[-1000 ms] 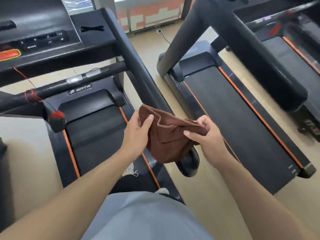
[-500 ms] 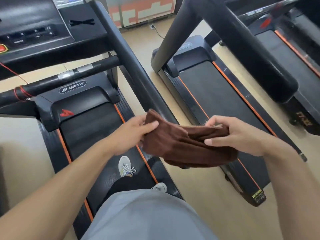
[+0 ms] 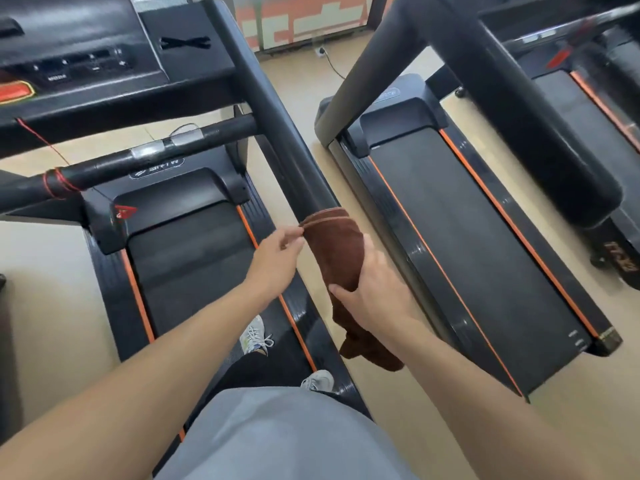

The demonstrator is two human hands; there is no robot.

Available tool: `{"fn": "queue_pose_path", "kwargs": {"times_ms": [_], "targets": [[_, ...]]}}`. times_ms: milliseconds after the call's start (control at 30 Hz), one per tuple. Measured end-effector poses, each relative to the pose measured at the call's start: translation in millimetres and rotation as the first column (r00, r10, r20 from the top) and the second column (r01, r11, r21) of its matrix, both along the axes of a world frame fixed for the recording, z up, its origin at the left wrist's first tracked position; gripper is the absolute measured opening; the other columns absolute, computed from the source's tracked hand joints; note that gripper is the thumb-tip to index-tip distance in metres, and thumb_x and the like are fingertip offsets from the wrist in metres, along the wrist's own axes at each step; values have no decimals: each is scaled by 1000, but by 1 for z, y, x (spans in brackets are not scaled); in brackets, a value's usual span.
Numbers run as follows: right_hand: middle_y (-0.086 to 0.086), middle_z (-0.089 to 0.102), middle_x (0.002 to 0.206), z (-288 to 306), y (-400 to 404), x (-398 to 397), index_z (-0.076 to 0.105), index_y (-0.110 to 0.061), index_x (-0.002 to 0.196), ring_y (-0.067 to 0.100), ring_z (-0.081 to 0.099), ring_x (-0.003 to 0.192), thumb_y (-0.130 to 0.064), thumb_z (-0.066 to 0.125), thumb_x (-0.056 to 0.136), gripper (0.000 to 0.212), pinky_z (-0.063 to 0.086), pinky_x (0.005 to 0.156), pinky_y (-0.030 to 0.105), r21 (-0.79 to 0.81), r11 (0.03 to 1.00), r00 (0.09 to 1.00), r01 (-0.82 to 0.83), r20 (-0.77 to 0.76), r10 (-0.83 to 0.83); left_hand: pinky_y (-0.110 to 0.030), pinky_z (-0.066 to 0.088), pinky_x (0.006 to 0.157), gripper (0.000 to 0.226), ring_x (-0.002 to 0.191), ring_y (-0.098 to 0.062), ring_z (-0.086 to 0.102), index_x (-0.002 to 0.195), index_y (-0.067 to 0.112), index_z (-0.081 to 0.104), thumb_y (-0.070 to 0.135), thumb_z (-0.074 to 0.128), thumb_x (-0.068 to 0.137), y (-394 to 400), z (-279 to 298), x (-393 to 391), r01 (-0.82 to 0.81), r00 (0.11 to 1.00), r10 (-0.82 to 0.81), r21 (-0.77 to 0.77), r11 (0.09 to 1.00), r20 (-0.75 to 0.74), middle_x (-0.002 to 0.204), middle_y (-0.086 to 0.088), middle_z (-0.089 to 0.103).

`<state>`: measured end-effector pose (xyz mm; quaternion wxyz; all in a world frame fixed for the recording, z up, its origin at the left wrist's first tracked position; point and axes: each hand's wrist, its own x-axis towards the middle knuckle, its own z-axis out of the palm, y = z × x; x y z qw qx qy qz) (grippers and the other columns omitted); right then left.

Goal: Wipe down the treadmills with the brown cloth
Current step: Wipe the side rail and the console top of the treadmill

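Fingers of the right hand (image 3: 372,289) curl round the brown cloth (image 3: 337,252) and hold it tight against the end of a long black handrail (image 3: 277,109). Its thumb presses on the near side of the cloth. The left hand (image 3: 277,254) is just beside it, and its fingertips (image 3: 298,233) pinch the top edge of the cloth where two pale stripes run.

The cloth is wrapped over the low end of the handrail. A loose bit of it hangs down under the right hand, over the tan floor (image 3: 398,403).

Down low are a grey shirt (image 3: 277,434) and two white shoes (image 3: 258,336). The shoes stand on the belt of the near treadmill (image 3: 187,271), which is black with orange lines along its sides.

A bit farther up, a black crossbar (image 3: 152,154) runs across this treadmill. A thin red cord (image 3: 57,183) is wound round it. Above the bar is the black panel (image 3: 79,60) with small buttons and one orange button at the left edge.

To the right sits a second treadmill (image 3: 450,237), with the floor between the two. A third treadmill (image 3: 595,109) shows at the far right, a bit blurry.
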<state>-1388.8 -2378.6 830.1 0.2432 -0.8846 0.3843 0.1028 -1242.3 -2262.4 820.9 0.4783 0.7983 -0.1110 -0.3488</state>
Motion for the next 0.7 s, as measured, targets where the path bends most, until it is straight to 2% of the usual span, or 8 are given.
{"fn": "queue_pose_path", "kwargs": {"times_ms": [100,167,233,300,367,467,567,700], "targets": [[3,46,146,-13,5,20,5,-21,161,25,57,120,-66,63,88,104,55,84,43,-268,962,999,-46,4,49,-22,34,105,42,130,-6,50,147,25,51,33,50,106,-11,-4,-3,59,995,-62,-40,997,-77,143,11,56],[7,35,160,-20,2,34,3,-18,163,28,55,123,-62,60,92,101,55,81,42,-360,924,991,-126,-1,135,-20,35,102,44,126,-3,50,149,25,49,34,51,106,-18,-4,3,12,997,-17,-60,998,-71,137,14,56],[10,20,168,-25,2,46,3,-19,164,34,48,136,-48,62,95,96,57,85,43,-420,882,971,-212,12,239,-16,43,97,37,119,-3,58,141,25,58,31,52,105,-22,-5,15,-32,997,24,-101,994,-75,129,16,64],[7,11,172,-26,-3,67,8,-22,165,39,24,153,-30,60,95,88,52,102,47,-417,853,938,-315,4,348,-19,51,92,26,107,-4,66,124,26,71,27,56,103,-28,-7,34,-110,994,107,-114,987,-35,112,16,72],[3,9,173,-22,-14,101,18,-22,164,40,10,157,-23,55,92,81,41,114,50,-424,806,894,-413,-21,448,-26,56,91,22,98,-3,68,114,27,77,25,60,100,-34,-6,59,-197,978,205,-127,972,46,101,16,75],[-1,14,172,-16,-32,172,24,-23,163,39,11,157,-25,50,94,74,41,115,50,-368,847,899,-382,62,433,-33,56,95,20,100,-3,68,114,26,77,24,64,98,-45,3,111,-262,941,300,-224,939,157,104,16,74],[-2,17,171,-12,-52,252,21,-28,163,37,16,157,-33,44,103,64,47,108,49,-329,890,911,-316,157,382,-41,53,100,22,110,-7,66,117,26,74,26,64,97,-56,22,180,-206,877,318,-316,926,360,112,15,72],[0,2,173,-11,-72,359,7,-26,165,39,7,157,-34,43,105,71,44,112,51,-354,862,907,-363,76,413,-33,46,106,26,118,-4,57,122,22,70,20,58,99,-61,39,272,-129,800,270,-286,949,536,120,12,68]]}}
